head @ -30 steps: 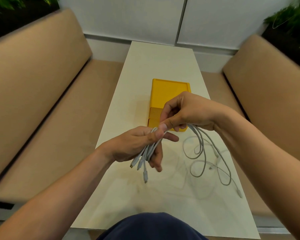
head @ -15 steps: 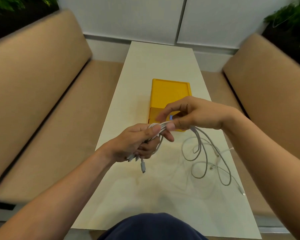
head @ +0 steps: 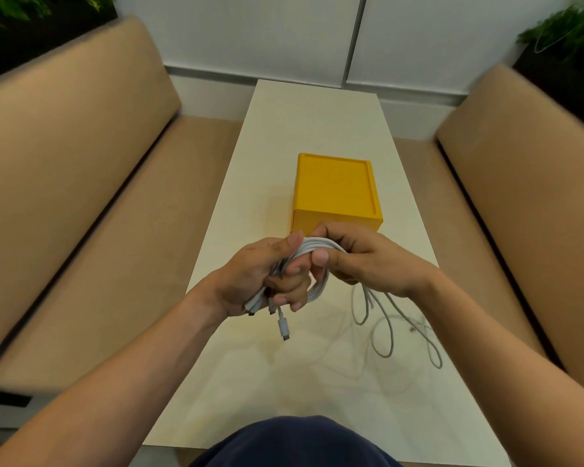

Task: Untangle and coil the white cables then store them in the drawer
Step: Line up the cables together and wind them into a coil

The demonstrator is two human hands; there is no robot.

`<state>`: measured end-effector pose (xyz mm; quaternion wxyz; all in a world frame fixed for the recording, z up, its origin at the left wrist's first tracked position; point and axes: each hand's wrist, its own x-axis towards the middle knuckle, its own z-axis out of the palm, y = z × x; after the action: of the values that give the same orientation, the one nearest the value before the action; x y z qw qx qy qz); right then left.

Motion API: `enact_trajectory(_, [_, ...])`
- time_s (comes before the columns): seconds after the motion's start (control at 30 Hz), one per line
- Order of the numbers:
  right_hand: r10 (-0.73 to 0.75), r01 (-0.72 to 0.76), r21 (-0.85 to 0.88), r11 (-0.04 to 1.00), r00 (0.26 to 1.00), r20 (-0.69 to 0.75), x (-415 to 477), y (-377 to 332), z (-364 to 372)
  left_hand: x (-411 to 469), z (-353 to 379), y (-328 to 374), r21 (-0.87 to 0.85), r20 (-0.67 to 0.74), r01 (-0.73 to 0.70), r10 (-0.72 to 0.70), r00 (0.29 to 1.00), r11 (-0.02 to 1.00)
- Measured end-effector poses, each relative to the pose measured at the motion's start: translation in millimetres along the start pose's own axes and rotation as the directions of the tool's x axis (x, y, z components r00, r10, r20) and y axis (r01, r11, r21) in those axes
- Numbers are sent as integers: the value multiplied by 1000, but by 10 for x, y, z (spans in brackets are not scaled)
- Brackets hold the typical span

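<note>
Several white cables [head: 319, 264] are bunched together above the white table [head: 317, 123]. My left hand [head: 260, 274] is closed around the bundle, and a loop of it wraps over the fingers. Plug ends [head: 283, 326] hang below that fist. My right hand [head: 368, 261] pinches the same bundle just to the right, thumb on top. The loose lengths [head: 388, 328] trail from under the right hand in loops onto the table. Behind the hands stands a yellow drawer box [head: 334, 187], its front partly hidden by my fingers.
Tan padded benches [head: 64, 183] run along both sides of the narrow table. A white wall [head: 284, 32] closes the far end. Green plants [head: 567, 32] sit in the upper corners. My dark-clothed knee [head: 294, 443] shows at the table's near edge.
My right hand has swung down and toward the left hand, laying a loop of cable around the left fingers. The loose loops on the table have shortened and shifted.
</note>
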<state>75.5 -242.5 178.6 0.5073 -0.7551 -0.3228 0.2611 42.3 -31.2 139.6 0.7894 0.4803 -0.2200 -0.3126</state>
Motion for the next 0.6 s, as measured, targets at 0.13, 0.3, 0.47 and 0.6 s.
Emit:
enact_trajectory(0.13, [11, -11, 232, 973, 1000, 0, -38, 109, 67, -19, -21, 45, 153, -60, 3, 6, 998, 988])
enact_trajectory(0.3, [70, -73, 307, 949, 997, 20, -86, 167, 92, -36, -77, 59, 430, -223, 80, 20, 975, 899])
enact_trajectory(0.47, [110, -63, 317, 946, 985, -132, -63, 143, 187, 5, -149, 48, 513, -243, 71, 65, 968, 855])
enact_trajectory(0.6, [70, -71, 5, 997, 965, -251, -24, 66, 211, 26, -162, 76, 562, -228, 76, 66, 971, 823])
